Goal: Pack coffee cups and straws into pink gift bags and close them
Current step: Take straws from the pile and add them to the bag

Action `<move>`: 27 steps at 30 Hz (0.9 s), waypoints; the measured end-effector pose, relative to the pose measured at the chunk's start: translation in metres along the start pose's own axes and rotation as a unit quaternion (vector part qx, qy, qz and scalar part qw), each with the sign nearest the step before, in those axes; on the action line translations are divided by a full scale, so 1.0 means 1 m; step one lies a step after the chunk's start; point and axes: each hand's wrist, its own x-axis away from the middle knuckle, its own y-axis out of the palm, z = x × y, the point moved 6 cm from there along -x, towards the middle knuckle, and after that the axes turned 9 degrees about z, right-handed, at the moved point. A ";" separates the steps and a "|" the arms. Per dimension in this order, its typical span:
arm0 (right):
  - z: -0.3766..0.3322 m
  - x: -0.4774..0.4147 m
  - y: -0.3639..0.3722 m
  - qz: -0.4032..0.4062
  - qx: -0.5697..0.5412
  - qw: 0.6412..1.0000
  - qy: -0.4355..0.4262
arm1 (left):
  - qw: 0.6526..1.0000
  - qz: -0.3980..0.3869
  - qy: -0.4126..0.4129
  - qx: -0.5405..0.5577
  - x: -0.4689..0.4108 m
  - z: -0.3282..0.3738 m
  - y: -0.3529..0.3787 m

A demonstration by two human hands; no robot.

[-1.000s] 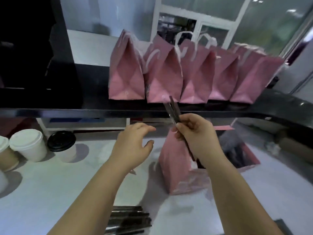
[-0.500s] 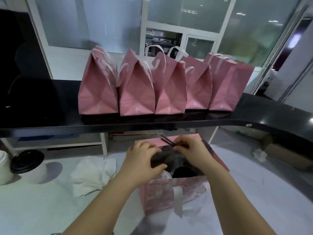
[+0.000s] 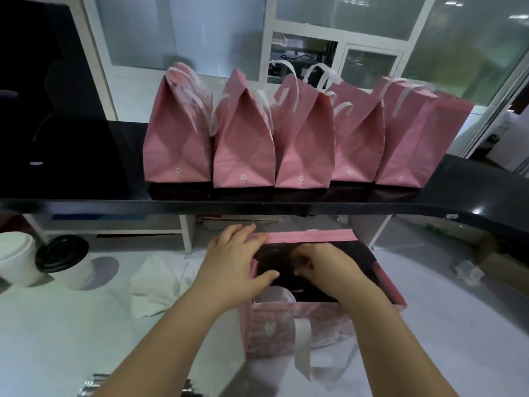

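- Head camera looks down on an open pink paper gift bag standing upright on a white desk, at centre just in front of the person, its mouth facing up.
- The bag's rectangular mouth has its long axis running left to right. The far rim shows as a straight pink band and the inside is dark.
- A white ribbon handle hangs down the bag's near face.
- The left hand rests on the bag's left end. Its fingers lie fairly straight over the far-left corner of the rim and the thumb stretches toward the near edge, loose and unclenched.
- The right hand dips into the mouth with its fingers curled downward. The fingertips are lost in the dark, so I cannot tell whether they hold anything.
- Beyond the bag, a raised black glossy shelf carries five closed pink paper gift bags in a side-by-side row. Their narrow ends face the camera, and white handles stick up from some of them.
- At the desk's left edge, a white paper cup with a black lid stands just beside a white-lidded cup.
- A crumpled white cloth lies between the cups and the open bag.
- Glass partitions in white frames close the room behind the shelf.
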 end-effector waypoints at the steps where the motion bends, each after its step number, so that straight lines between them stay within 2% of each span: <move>1: -0.007 0.003 -0.007 0.014 -0.013 1.000 -0.009 | 1.000 0.007 0.003 -0.006 -0.001 -0.002 -0.005; 6: -0.071 -0.002 -0.038 0.111 -0.070 0.988 -0.077 | 0.998 0.037 -0.012 -0.048 -0.012 -0.038 -0.051; 12: -0.163 -0.041 -0.012 0.092 -0.048 0.985 -0.138 | 0.991 0.053 -0.074 -0.100 0.026 -0.115 -0.096; 16: -0.210 -0.044 0.024 0.121 -0.004 0.987 -0.108 | 0.982 0.026 -0.144 -0.121 0.069 -0.173 -0.098; 18: -0.224 -0.042 0.054 0.105 -0.018 0.991 -0.086 | 0.978 0.001 -0.168 -0.125 0.090 -0.198 -0.092; 24: -0.236 -0.040 0.165 -0.014 -0.055 0.997 -0.057 | 0.967 -0.082 -0.216 -0.109 0.135 -0.243 -0.056; 27: -0.231 -0.050 0.198 -0.020 -0.033 0.998 -0.045 | 0.967 -0.098 -0.213 -0.104 0.143 -0.251 -0.045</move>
